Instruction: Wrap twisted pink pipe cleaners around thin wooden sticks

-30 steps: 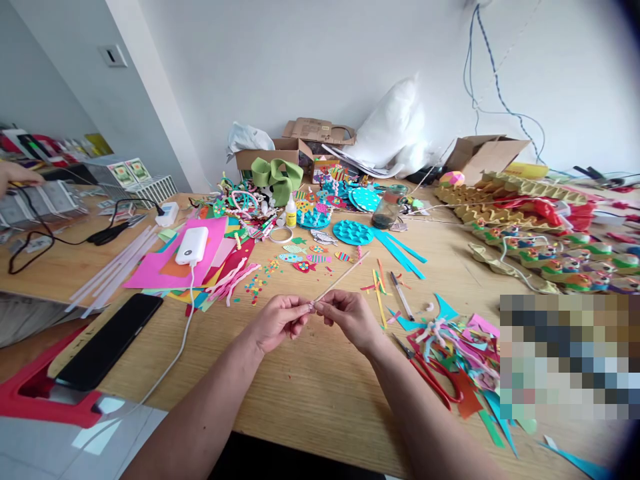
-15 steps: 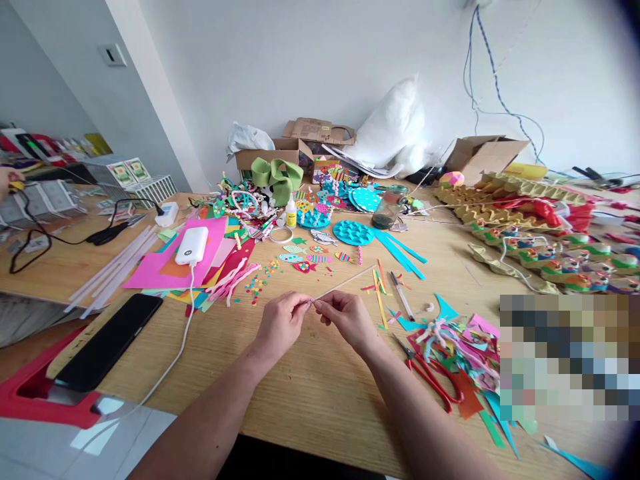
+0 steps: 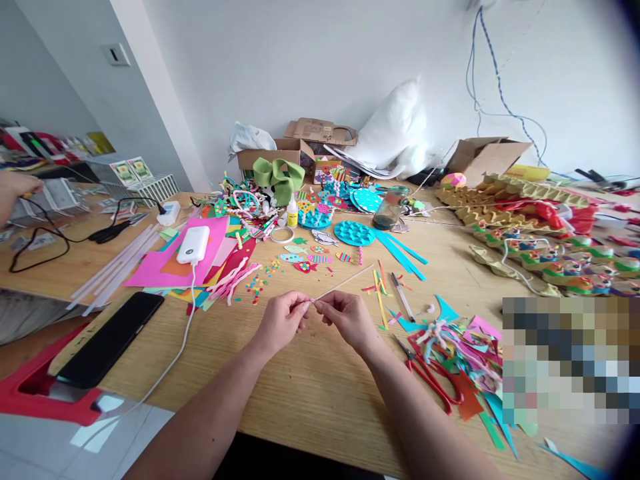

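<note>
My left hand [image 3: 286, 317] and my right hand [image 3: 345, 316] meet fingertip to fingertip above the wooden table [image 3: 300, 393]. Both are closed in a pinch on one end of a thin pale strip [image 3: 347, 282]. Its free length slants up and to the right, beyond my right fingers. What lies right between the fingertips is too small to make out. Ahead of the hands lie several patterned paper fish [image 3: 319, 259] and a round blue piece with raised shapes [image 3: 354, 233]. To the right are a pen [image 3: 403, 297] and red-handled scissors [image 3: 433, 380].
A phone [image 3: 111, 340] and a white power bank [image 3: 193, 245] with a cable are on the left, near coloured paper sheets. Glue [image 3: 292, 215], a glass jar [image 3: 389, 210] and egg cartons [image 3: 505, 200] stand farther back. Paper scraps [image 3: 465, 353] cover the right side. Another person's hand [image 3: 17, 190] shows far left.
My hands stay nearly in place, with slight shifts of the fingers on the strip. At the far left, the other person's hand reaches farther into view.
</note>
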{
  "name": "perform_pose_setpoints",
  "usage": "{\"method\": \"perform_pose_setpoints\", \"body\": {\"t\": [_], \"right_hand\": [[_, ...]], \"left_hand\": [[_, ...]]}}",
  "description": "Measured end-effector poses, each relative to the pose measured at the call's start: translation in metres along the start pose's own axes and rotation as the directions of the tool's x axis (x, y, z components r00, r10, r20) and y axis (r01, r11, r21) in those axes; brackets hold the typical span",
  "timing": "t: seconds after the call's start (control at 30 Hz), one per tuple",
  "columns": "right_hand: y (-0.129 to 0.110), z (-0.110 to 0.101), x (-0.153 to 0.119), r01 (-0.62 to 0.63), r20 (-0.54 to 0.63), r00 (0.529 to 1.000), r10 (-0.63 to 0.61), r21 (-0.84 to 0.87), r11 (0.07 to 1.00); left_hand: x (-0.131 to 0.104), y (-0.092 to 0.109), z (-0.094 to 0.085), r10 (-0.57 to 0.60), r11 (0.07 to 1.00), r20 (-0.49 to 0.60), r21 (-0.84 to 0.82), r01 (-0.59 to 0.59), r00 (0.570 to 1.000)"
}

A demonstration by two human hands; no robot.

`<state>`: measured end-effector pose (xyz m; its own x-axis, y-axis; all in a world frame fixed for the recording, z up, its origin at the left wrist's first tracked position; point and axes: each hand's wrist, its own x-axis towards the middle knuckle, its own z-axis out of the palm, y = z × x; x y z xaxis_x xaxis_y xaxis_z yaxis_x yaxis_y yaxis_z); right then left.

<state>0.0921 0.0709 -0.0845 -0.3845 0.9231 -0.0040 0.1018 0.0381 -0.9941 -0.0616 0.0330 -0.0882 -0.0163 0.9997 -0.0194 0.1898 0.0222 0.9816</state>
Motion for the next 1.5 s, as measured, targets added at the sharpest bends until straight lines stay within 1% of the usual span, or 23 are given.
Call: {"method": "perform_pose_setpoints", "body": {"t": [0.13,0.23,0.37,0.43,0.5,0.53,0.6,0.63,0.67,0.73,0.77,0.83,0.97,1.03,1.1,1.2,1.27,1.4,1.5], "right_hand": [[-0.001,-0.001,0.000,-0.007,0.014,1.000,0.006,0.023,1.000],[-0.004,-0.002,-0.001,-0.013,0.031,0.999,0.011,0.059,0.998],[-0.006,-0.004,-0.003,-0.020,0.046,0.999,0.015,0.102,0.995],[-0.005,-0.004,-0.002,-0.019,0.044,0.999,0.014,0.109,0.994],[-0.003,-0.004,-0.002,-0.017,0.030,0.999,0.014,0.098,0.995],[-0.002,-0.004,-0.001,-0.017,0.020,1.000,0.016,0.087,0.996],[0.000,-0.003,0.000,-0.021,-0.004,1.000,0.021,0.064,0.998],[0.001,-0.003,0.001,-0.023,-0.013,1.000,0.024,0.054,0.998],[0.001,-0.003,0.001,-0.026,-0.019,0.999,0.027,0.046,0.999],[0.002,-0.002,0.001,-0.027,-0.014,1.000,0.027,0.035,0.999],[0.002,-0.001,0.001,-0.025,-0.006,1.000,0.025,0.033,0.999],[0.003,-0.001,0.001,-0.015,0.017,1.000,0.014,0.031,0.999],[0.003,-0.001,0.000,0.032,0.049,0.998,-0.032,0.006,0.999],[0.004,0.000,0.000,0.042,0.042,0.998,-0.041,-0.015,0.999],[0.003,0.000,0.000,0.042,0.027,0.999,-0.041,-0.033,0.999],[0.003,0.000,0.000,0.035,0.022,0.999,-0.034,-0.028,0.999],[0.003,0.000,0.000,0.031,0.026,0.999,-0.031,-0.013,0.999],[0.002,-0.001,-0.001,0.033,0.029,0.999,-0.033,0.007,0.999],[-0.001,-0.002,-0.001,0.026,0.032,0.999,-0.027,0.030,0.999]], "left_hand": [[-0.001,0.007,-0.002,-0.095,0.977,0.094,-0.182,0.111,0.991],[-0.001,0.011,-0.006,-0.139,0.946,0.158,-0.272,0.178,0.978],[0.000,0.013,-0.011,-0.206,0.879,0.278,-0.369,0.302,0.938],[0.000,0.013,-0.011,-0.226,0.861,0.308,-0.380,0.337,0.924],[0.000,0.011,-0.008,-0.208,0.895,0.267,-0.337,0.293,0.941],[-0.001,0.010,-0.006,-0.178,0.928,0.217,-0.287,0.237,0.960],[-0.002,0.006,-0.002,-0.064,0.990,0.082,-0.124,0.074,0.995],[-0.002,0.004,0.000,0.014,1.000,0.023,-0.020,-0.014,1.000],[-0.003,0.002,0.002,0.095,0.992,-0.019,0.087,-0.093,0.995],[-0.004,0.001,0.003,0.227,0.942,-0.050,0.265,-0.207,0.973],[-0.005,0.001,0.003,0.267,0.916,-0.046,0.323,-0.239,0.963],[-0.006,0.003,0.002,0.305,0.880,-0.042,0.394,-0.264,0.952],[-0.006,0.005,0.000,0.294,0.870,-0.044,0.426,-0.248,0.955],[-0.006,0.004,0.000,0.250,0.896,-0.039,0.389,-0.215,0.968],[-0.005,0.002,0.000,0.177,0.936,-0.028,0.313,-0.160,0.984],[-0.003,0.001,0.000,0.066,0.985,-0.003,0.160,-0.065,0.998],[-0.002,0.002,-0.001,0.006,0.999,0.028,0.041,-0.007,1.000],[-0.001,0.007,-0.002,-0.086,0.978,0.108,-0.179,0.104,0.990],[-0.001,0.010,-0.004,-0.119,0.945,0.166,-0.284,0.163,0.979]]}}
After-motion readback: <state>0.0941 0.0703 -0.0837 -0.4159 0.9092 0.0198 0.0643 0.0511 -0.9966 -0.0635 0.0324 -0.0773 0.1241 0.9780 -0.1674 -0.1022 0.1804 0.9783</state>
